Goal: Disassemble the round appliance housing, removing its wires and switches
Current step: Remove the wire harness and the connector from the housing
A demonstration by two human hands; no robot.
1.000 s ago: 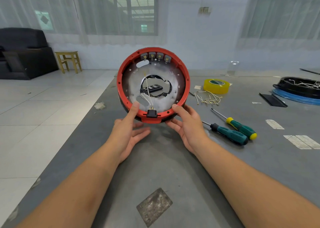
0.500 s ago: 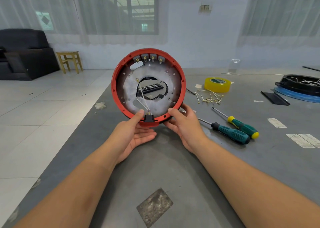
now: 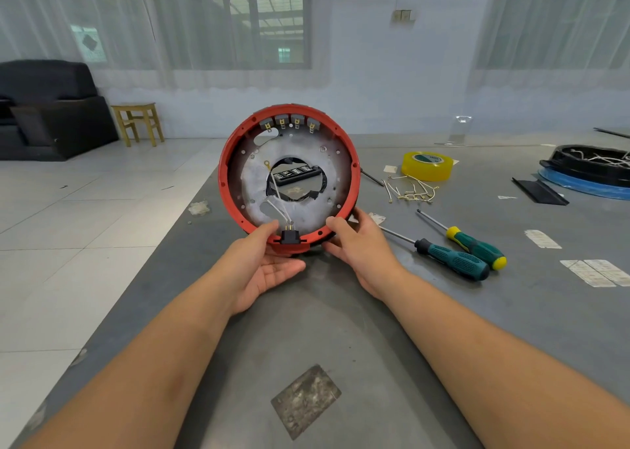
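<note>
I held the red housing (image 3: 223,179) upright on the table (image 3: 341,312), left hand (image 3: 262,264) and right hand (image 3: 361,247) grasping its lower rim beside the black plug (image 3: 289,235).

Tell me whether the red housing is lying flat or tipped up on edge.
Tipped up on edge. The red housing faces the camera, its lower rim held between the left hand and right hand.

Grey table (image 3: 306,329), pretty scuffed, with a worn patch (image 3: 305,401) at 6 o'clock. At 3 o'clock, two green-handled screwdrivers (image 3: 456,261) side by side. Around 2, a yellow tape roll (image 3: 427,166) just behind loose wire bits (image 3: 410,191). Far right, a black strip (image 3: 540,192) and white labels (image 3: 595,273).
</note>
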